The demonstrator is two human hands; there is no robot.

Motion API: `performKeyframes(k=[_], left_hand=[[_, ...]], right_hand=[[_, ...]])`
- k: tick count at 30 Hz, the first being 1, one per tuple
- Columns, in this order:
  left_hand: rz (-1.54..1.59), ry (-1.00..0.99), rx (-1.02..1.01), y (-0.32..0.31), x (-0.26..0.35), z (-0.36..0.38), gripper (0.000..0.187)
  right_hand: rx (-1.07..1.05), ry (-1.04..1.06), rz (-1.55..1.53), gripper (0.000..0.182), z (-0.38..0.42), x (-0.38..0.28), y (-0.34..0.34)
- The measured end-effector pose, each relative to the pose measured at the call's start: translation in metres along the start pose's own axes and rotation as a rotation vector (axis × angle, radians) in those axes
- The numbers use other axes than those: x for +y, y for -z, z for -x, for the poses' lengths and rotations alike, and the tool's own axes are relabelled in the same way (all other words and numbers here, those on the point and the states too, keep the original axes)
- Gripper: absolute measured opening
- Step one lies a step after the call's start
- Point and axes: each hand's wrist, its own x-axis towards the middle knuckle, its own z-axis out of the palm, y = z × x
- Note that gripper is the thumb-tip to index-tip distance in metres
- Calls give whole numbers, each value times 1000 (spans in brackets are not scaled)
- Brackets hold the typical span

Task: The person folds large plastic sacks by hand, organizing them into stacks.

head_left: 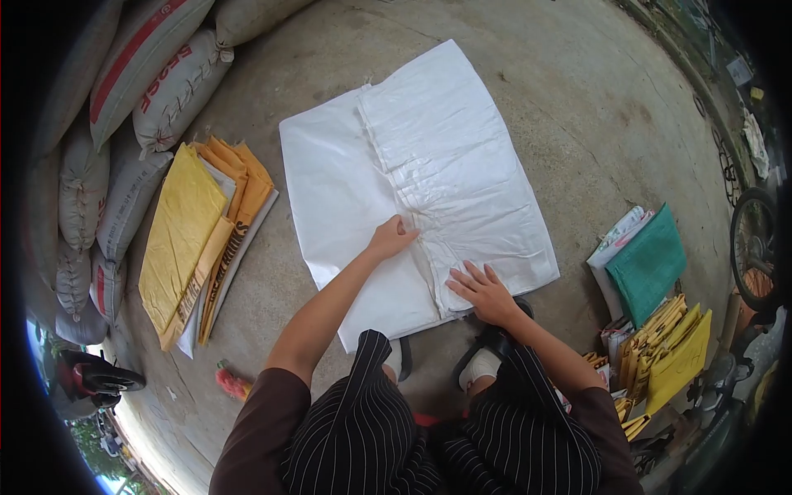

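A large white woven sack (330, 165) lies on the concrete floor in front of my feet, with a wrinkled part folded over its right side. My left hand (393, 238) is closed, its fingers pinching the sack near the edge of that fold, around the middle. Lower down and to the right, my right hand (485, 294) rests flat on the folded part with its fingers spread. Creases run across the folded layer between the hands and towards the right edge.
Folded yellow and orange sacks (183, 235) lie to the left, before a stack of filled sacks (183, 91). On the right are a folded green sack (649, 262) and bundled yellow sacks (678, 355). A red feathery object (233, 384) lies at lower left; a bicycle wheel (752, 247) stands far right.
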Motion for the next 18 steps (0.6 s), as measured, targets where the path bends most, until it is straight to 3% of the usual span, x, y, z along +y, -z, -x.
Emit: performKeyframes(k=[2, 3, 5, 6, 8, 12, 16, 18], left_hand=[[-434, 66, 219, -10, 34, 23, 70], [-428, 69, 220, -14, 35, 22, 70], [-515, -435, 667, -22, 40, 19, 84], [-505, -435, 665, -28, 46, 16, 84], [-984, -527, 674, -38, 64, 8, 90], [-737, -424, 451, -40, 64, -52, 90], [-893, -387, 373, -34, 71, -59, 91], [-907, -391, 361, -26, 75, -57, 90]], right_hand=[[-18, -24, 3, 58, 1, -4, 4], [-24, -19, 5, 58, 1, -3, 4], [-55, -10, 60, 56, 2, 1, 6], [-63, -11, 65, 56, 1, -3, 13], [-106, -51, -57, 58, 1, -9, 29], [-92, -118, -43, 66, -3, 10, 48], [345, -422, 261, 69, -34, 79, 59], [215, -537, 176, 68, -48, 122, 46]])
